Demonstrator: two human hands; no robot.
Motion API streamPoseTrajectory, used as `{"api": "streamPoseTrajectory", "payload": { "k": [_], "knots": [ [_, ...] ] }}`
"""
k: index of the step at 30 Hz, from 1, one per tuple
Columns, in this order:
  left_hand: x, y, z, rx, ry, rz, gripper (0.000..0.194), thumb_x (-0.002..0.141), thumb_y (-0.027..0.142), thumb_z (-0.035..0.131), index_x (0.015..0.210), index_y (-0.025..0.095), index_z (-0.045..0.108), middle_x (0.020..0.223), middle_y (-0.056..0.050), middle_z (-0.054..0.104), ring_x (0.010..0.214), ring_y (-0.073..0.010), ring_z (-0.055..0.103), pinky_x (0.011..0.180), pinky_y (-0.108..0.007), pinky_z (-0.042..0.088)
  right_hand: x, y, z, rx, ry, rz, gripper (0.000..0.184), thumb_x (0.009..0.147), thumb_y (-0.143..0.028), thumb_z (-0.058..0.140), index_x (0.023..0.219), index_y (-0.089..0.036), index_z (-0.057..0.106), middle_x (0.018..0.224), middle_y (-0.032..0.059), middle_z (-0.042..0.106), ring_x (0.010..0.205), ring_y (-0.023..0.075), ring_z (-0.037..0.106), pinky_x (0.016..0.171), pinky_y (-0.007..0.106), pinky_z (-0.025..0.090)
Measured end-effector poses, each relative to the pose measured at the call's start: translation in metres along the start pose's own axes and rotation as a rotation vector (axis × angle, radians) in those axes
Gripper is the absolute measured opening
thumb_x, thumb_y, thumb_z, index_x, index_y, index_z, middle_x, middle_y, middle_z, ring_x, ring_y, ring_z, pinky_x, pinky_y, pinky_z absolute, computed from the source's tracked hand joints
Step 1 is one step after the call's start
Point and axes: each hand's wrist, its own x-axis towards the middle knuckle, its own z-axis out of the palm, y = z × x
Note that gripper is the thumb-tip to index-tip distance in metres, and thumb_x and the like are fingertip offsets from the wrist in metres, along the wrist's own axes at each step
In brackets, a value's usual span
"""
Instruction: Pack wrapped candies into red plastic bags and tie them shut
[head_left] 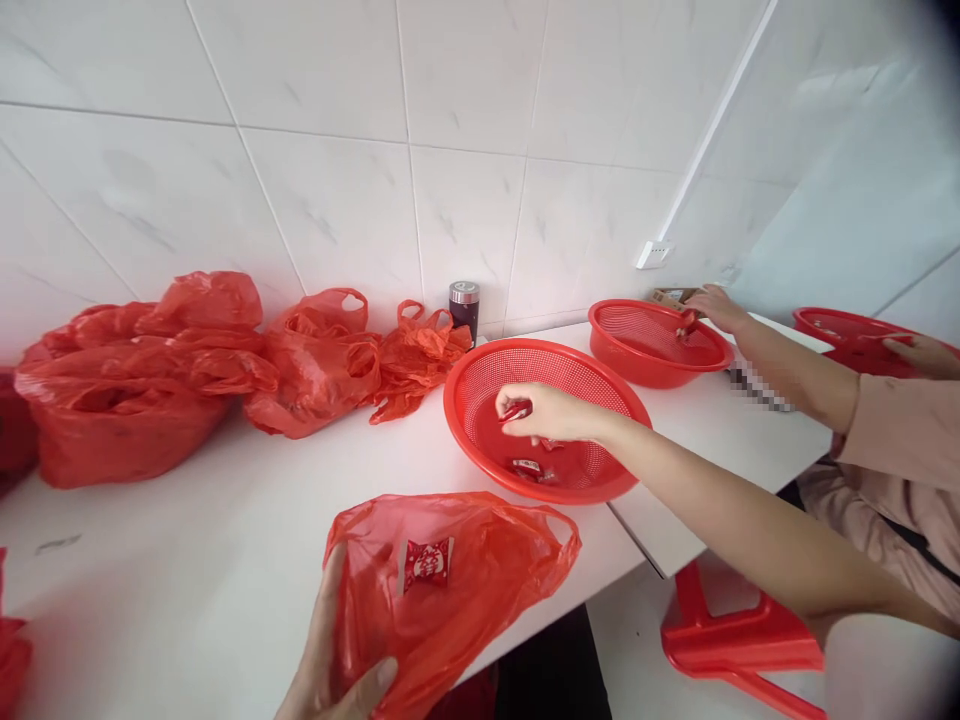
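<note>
My left hand point(334, 655) grips the near edge of a red plastic bag point(465, 580) lying on the white table point(202, 560); a red wrapped candy point(427, 563) shows through the bag. My right hand point(544, 412) reaches over a red mesh basket point(472, 385) and pinches a small red candy point(516, 409) between its fingertips. A few more candies point(529, 468) lie at the bottom of that basket.
Several stuffed red bags point(150, 370) pile against the tiled wall at the left. A dark cup point(464, 308) stands behind them. Another person's hand point(712, 305) reaches into a second red basket point(637, 350); a third basket point(847, 335) is at far right. A red stool point(739, 640) sits below.
</note>
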Motion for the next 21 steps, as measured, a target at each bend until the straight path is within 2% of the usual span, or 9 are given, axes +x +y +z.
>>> {"api": "streamPoseTrajectory", "payload": {
  "k": [2, 4, 7, 10, 12, 14, 16, 18, 21],
  "knots": [
    [0.001, 0.007, 0.007, -0.03, -0.022, 0.014, 0.088, 0.076, 0.046, 0.069, 0.148, 0.045, 0.019, 0.159, 0.01, 0.017, 0.146, -0.0275, 0.007, 0.117, -0.043, 0.011, -0.014, -0.026, 0.024, 0.156, -0.136, -0.121, 0.025, 0.083, -0.04, 0.058, 0.102, -0.024, 0.054, 0.084, -0.0007, 0.061, 0.06, 0.0108, 0.059, 0.05, 0.02, 0.043],
    [0.003, 0.013, 0.011, -0.045, -0.036, 0.03, 0.09, 0.075, 0.045, 0.07, 0.149, 0.043, 0.019, 0.159, 0.008, 0.017, 0.146, -0.0278, 0.007, 0.117, -0.044, 0.01, -0.025, -0.046, 0.05, 0.163, -0.226, -0.207, 0.035, 0.078, -0.047, 0.066, 0.104, -0.024, 0.056, 0.085, -0.0006, 0.061, 0.065, 0.0121, 0.06, 0.055, 0.022, 0.044],
    [0.005, 0.016, 0.011, -0.04, -0.037, 0.033, 0.092, 0.075, 0.044, 0.071, 0.15, 0.04, 0.018, 0.16, 0.006, 0.016, 0.146, -0.0275, 0.004, 0.117, -0.044, 0.009, -0.027, -0.055, 0.064, 0.057, -0.077, -0.281, 0.033, 0.079, -0.045, 0.067, 0.102, -0.025, 0.057, 0.09, 0.0001, 0.063, 0.073, 0.0135, 0.059, 0.064, 0.024, 0.044],
    [0.004, 0.015, 0.008, -0.026, -0.044, 0.043, 0.089, 0.077, 0.042, 0.07, 0.149, 0.042, 0.018, 0.16, 0.006, 0.015, 0.147, -0.0259, 0.005, 0.116, -0.043, 0.01, -0.012, -0.038, 0.04, -0.025, 0.161, -0.231, 0.026, 0.088, -0.043, 0.054, 0.105, -0.024, 0.057, 0.095, 0.0025, 0.063, 0.081, 0.0154, 0.06, 0.073, 0.027, 0.044],
    [0.002, 0.014, 0.006, -0.033, -0.041, 0.048, 0.088, 0.077, 0.042, 0.069, 0.149, 0.043, 0.019, 0.16, 0.006, 0.015, 0.146, -0.0261, 0.006, 0.116, -0.044, 0.01, 0.001, -0.016, 0.017, -0.161, 0.188, -0.101, 0.038, 0.086, -0.049, 0.055, 0.116, -0.025, 0.055, 0.11, 0.0069, 0.06, 0.093, 0.0207, 0.059, 0.079, 0.033, 0.044],
    [0.0, 0.013, 0.005, -0.05, -0.031, 0.034, 0.09, 0.076, 0.043, 0.07, 0.149, 0.044, 0.018, 0.16, 0.007, 0.015, 0.146, -0.0273, 0.008, 0.116, -0.044, 0.012, 0.01, 0.009, 0.003, -0.317, 0.034, 0.094, 0.07, 0.073, -0.055, 0.067, 0.134, -0.028, 0.045, 0.132, 0.013, 0.047, 0.109, 0.0298, 0.055, 0.084, 0.039, 0.043],
    [-0.002, 0.013, 0.005, -0.05, -0.019, 0.007, 0.09, 0.076, 0.045, 0.07, 0.149, 0.045, 0.018, 0.16, 0.009, 0.015, 0.146, -0.0275, 0.009, 0.116, -0.043, 0.014, 0.012, 0.032, 0.003, -0.408, -0.174, 0.238, 0.097, 0.06, -0.056, 0.076, 0.144, -0.032, 0.033, 0.145, 0.0152, 0.031, 0.117, 0.0359, 0.05, 0.084, 0.04, 0.044],
    [-0.003, 0.012, 0.004, -0.032, -0.015, -0.015, 0.087, 0.077, 0.046, 0.068, 0.148, 0.047, 0.018, 0.16, 0.011, 0.013, 0.146, -0.026, 0.008, 0.117, -0.041, 0.014, 0.01, 0.047, 0.014, -0.443, -0.294, 0.249, 0.098, 0.059, -0.052, 0.077, 0.145, -0.036, 0.032, 0.145, 0.0135, 0.031, 0.114, 0.0353, 0.052, 0.08, 0.038, 0.046],
    [-0.002, 0.009, 0.003, -0.012, -0.014, -0.011, 0.085, 0.078, 0.046, 0.067, 0.147, 0.048, 0.018, 0.16, 0.014, 0.011, 0.147, -0.025, 0.005, 0.117, -0.039, 0.011, 0.003, 0.054, 0.033, -0.5, -0.263, 0.15, 0.077, 0.066, -0.042, 0.072, 0.138, -0.038, 0.044, 0.132, 0.0119, 0.042, 0.099, 0.0298, 0.059, 0.069, 0.034, 0.045]
  ]
}}
